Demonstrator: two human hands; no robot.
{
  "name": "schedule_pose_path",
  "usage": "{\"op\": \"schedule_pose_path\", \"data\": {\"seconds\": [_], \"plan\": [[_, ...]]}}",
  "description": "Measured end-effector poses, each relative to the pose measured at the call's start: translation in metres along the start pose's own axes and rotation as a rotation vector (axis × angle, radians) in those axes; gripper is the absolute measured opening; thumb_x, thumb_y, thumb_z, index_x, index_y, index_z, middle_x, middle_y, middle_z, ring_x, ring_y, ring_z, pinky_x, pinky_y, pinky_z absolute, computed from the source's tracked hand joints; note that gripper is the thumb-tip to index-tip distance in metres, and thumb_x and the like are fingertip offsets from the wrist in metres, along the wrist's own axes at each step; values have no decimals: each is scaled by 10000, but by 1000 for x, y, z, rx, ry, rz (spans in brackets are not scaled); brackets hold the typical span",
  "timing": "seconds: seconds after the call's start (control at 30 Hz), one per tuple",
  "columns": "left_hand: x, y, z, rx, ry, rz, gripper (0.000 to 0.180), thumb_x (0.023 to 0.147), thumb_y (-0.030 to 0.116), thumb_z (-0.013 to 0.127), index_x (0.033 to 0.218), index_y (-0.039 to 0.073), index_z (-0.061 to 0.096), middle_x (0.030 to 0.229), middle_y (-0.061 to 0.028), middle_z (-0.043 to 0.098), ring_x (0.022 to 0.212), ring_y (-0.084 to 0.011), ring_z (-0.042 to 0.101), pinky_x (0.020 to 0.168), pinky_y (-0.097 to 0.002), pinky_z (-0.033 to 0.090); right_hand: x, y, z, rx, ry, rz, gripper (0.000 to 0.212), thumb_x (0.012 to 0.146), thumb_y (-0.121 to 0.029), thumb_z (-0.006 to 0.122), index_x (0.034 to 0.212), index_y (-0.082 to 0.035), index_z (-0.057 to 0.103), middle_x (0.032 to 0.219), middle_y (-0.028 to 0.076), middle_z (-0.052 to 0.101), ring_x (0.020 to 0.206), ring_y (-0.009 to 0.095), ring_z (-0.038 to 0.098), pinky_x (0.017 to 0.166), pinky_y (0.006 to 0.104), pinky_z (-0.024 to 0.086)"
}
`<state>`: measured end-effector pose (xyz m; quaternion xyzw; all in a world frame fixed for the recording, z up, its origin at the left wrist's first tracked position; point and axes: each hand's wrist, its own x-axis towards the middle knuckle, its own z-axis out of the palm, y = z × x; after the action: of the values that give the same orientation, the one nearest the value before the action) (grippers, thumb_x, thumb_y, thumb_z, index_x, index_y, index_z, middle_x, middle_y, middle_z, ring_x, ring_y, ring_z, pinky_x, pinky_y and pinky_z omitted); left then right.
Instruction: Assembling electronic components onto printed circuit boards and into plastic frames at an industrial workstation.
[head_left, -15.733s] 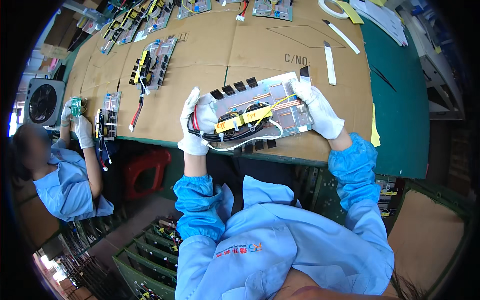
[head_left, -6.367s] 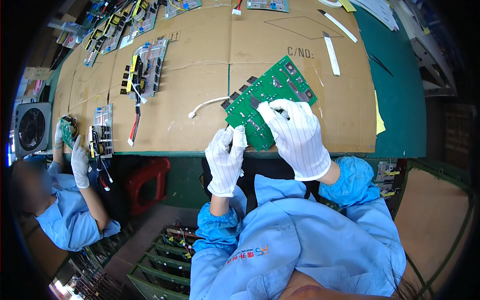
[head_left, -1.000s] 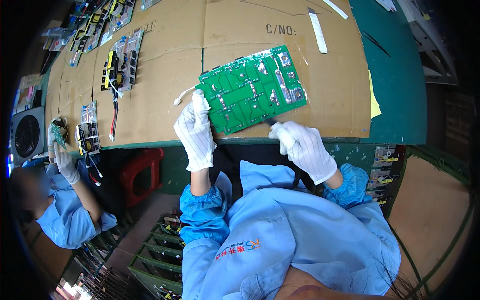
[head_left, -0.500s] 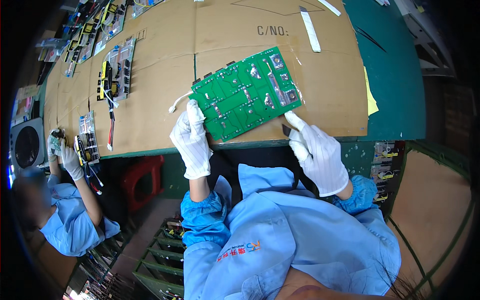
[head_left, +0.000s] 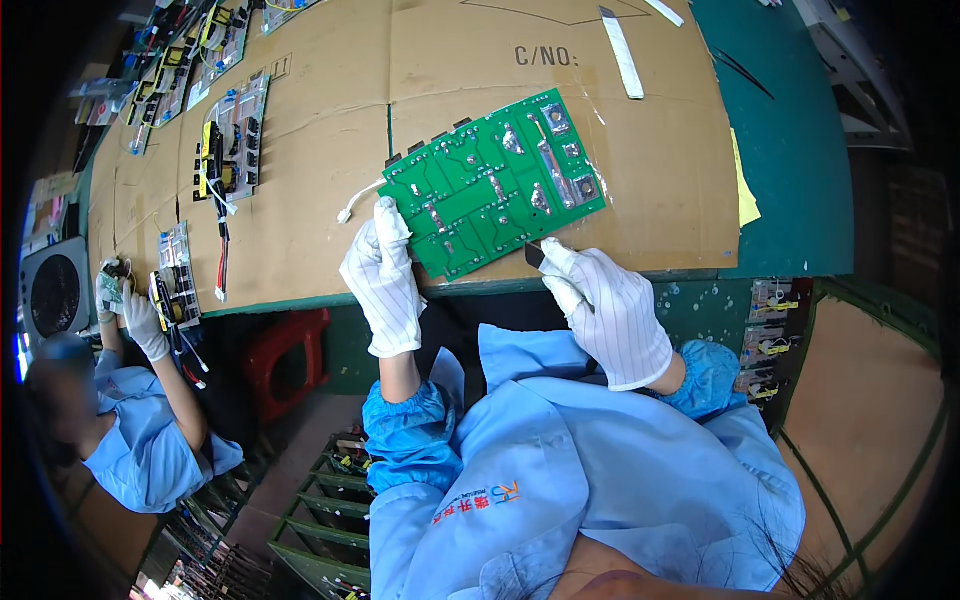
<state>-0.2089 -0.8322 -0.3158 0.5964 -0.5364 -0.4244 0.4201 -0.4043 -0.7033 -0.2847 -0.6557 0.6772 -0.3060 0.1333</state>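
A green circuit board, solder side up, is tilted over the cardboard-covered bench. My left hand, in a white striped glove, pinches its near left corner between thumb and fingers. A white wire with a small plug sticks out from the board's left side. My gloved right hand is closed on a dark flat blade, whose tip is at the board's near edge. Whether the blade touches the board I cannot tell, and the part inside the glove is hidden.
Several boards with yellow parts lie to the left. A white strip with a dark tip and tweezers lie at the far right. A co-worker's gloved hands handle a small board beside a fan. A red stool stands below.
My right hand has moved left along the board's near edge with the dark blade, away from the right corner. My left hand and the board have barely moved.
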Motion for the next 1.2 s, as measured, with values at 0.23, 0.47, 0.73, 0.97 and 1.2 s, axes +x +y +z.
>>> {"op": "schedule_pose_path", "data": {"seconds": [0.23, 0.47, 0.73, 0.97, 1.2], "plan": [[1, -1, 1, -61, -7, -4, 326, 1003, 209, 573, 752, 2, 592, 635, 34, 491, 584, -35, 401, 521, -231, 330, -7, 10, 6, -2, 161, 30, 286, 863, -136, 685, 1135, -56, 646, 818, 72, 630, 662, 263, 637, 565, 355, 502], [1, 0, 1, -129, -2, -23, 333, 1001, 217, 578, 734, 17, 588, 642, 44, 492, 582, -31, 388, 520, -227, 313, -9, 6, 0, 75, 127, 11, 298, 871, -135, 685, 1154, -51, 641, 840, 73, 655, 677, 255, 653, 579, 342, 520], [0, -1, 1, -104, -3, -19, 339, 1003, 223, 572, 735, 17, 585, 644, 46, 496, 585, -26, 385, 519, -225, 311, -1, -2, 7, 40, 65, -20, 297, 872, -136, 684, 1152, -51, 636, 827, 77, 634, 659, 246, 642, 561, 338, 509], [0, -2, 1, -79, -11, 5, 339, 1005, 216, 566, 736, 11, 587, 634, 35, 490, 575, -36, 398, 517, -229, 326, -4, -1, 12, 43, 150, 41, 302, 864, -130, 692, 1150, -52, 637, 828, 79, 633, 666, 251, 644, 565, 337, 510], [1, 0, 2, -70, -19, 27, 348, 1010, 213, 552, 725, 16, 579, 619, 15, 490, 551, -47, 417, 501, -242, 333, 0, 1, 17, 118, 226, 2, 411, 863, -87, 677, 1265, -73, 596, 832, 46, 632, 656, 205, 643, 553, 324, 509]]}}
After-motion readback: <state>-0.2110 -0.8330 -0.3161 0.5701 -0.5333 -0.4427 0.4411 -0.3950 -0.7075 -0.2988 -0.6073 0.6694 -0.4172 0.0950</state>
